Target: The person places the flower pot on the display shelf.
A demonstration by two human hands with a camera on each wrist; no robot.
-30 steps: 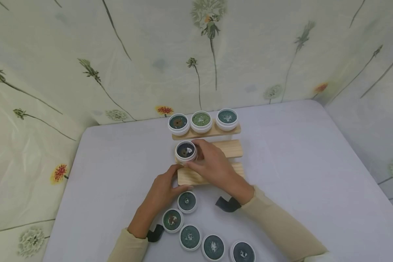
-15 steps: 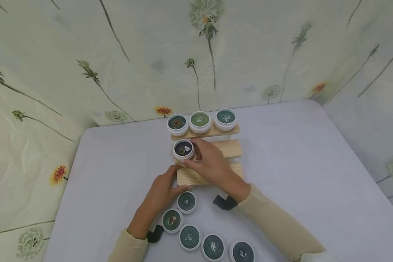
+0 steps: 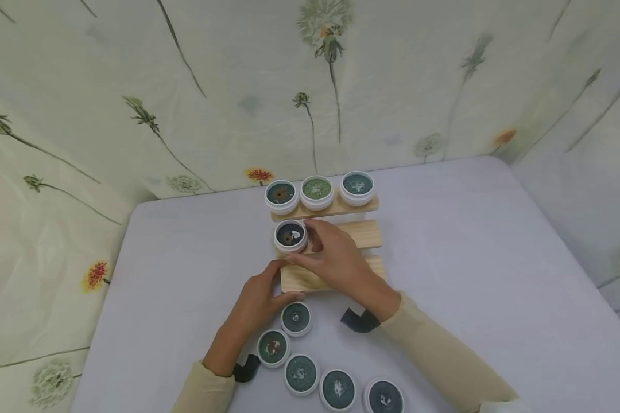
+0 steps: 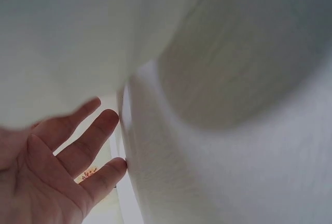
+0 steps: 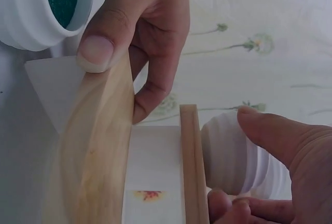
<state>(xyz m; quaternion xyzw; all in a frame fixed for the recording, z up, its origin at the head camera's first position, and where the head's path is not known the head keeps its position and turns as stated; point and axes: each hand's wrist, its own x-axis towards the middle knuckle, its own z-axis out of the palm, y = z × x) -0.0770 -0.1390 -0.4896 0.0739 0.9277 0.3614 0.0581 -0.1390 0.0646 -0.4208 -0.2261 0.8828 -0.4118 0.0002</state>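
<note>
In the head view, my right hand (image 3: 341, 261) holds a small white round jar (image 3: 290, 235) with a dark, white-flecked top at the left end of the middle wooden step (image 3: 364, 234). The right wrist view shows its thumb and fingers around the white jar (image 5: 225, 154), which sits against the board. My left hand (image 3: 255, 301) grips the left end of the front step (image 3: 302, 278) of this tiered stand. Its thumb lies on the near side and its fingers behind, as the right wrist view shows. Loose fingers (image 4: 98, 146) and white surfaces fill the left wrist view.
Three similar jars (image 3: 317, 192) with green and teal tops line the back step. Several more jars (image 3: 299, 374) stand on the white-covered table (image 3: 475, 275) in front of the stand. A flower-printed curtain (image 3: 227, 97) hangs behind the table.
The jar in my right hand has shifted slightly left and back on the middle step. My left hand keeps its place on the front step.
</note>
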